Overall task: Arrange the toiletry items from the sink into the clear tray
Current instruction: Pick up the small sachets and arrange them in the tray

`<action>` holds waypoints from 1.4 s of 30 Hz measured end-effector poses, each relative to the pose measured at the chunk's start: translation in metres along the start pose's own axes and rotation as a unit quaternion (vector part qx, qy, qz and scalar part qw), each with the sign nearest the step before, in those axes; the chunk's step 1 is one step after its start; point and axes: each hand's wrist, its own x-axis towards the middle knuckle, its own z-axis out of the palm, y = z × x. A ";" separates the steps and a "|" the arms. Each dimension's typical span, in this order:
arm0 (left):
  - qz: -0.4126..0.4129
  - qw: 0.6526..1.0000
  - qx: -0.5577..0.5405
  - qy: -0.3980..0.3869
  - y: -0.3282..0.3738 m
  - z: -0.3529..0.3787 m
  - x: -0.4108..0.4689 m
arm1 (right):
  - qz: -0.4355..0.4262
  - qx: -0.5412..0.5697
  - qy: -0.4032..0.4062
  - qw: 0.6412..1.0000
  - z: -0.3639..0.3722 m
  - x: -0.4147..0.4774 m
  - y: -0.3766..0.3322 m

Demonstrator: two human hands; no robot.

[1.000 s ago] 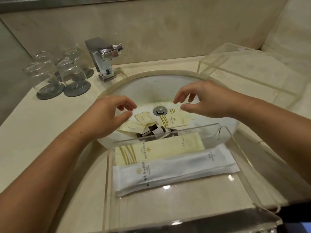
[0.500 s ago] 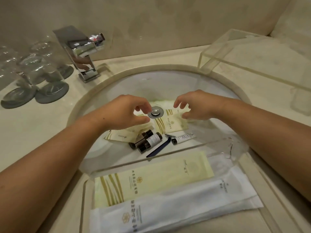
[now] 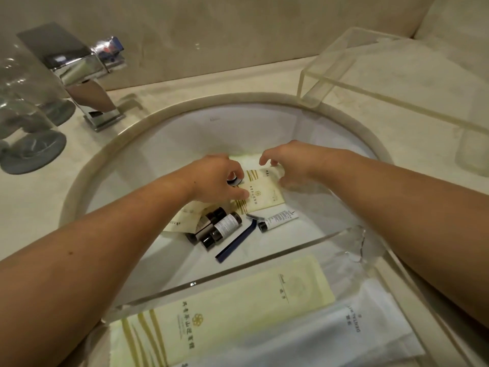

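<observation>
Sachet (image 3: 260,193) in sink (image 3: 148,165): light, limp, slick; I take its edges, left hand (image 3: 215,178) pinching near-left edge, right hand (image 3: 287,161) curled at far-right corner, hold uncertain.

Beige marble wall (image 3: 238,30) at twelve o'clock, matching counter (image 3: 31,197); chrome tap (image 3: 87,75) at ten, glasses (image 3: 18,107) at nine. Dim, warm light.

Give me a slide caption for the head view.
Both hands, left and right, grasp cream paper sachet in white sink.
</observation>
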 end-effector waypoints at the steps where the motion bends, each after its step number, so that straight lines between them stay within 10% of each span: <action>1: -0.003 1.000 0.000 0.001 0.000 0.002 0.001 | 0.004 0.002 0.002 1.000 0.001 0.000 0.000; 25: -0.015 0.999 -0.040 0.030 0.000 0.010 0.003 | 0.069 0.066 0.019 0.995 0.001 0.008 0.002; 42: -0.022 0.966 -0.201 0.158 -0.003 -0.044 -0.038 | -0.045 0.277 0.130 0.951 -0.037 -0.040 -0.010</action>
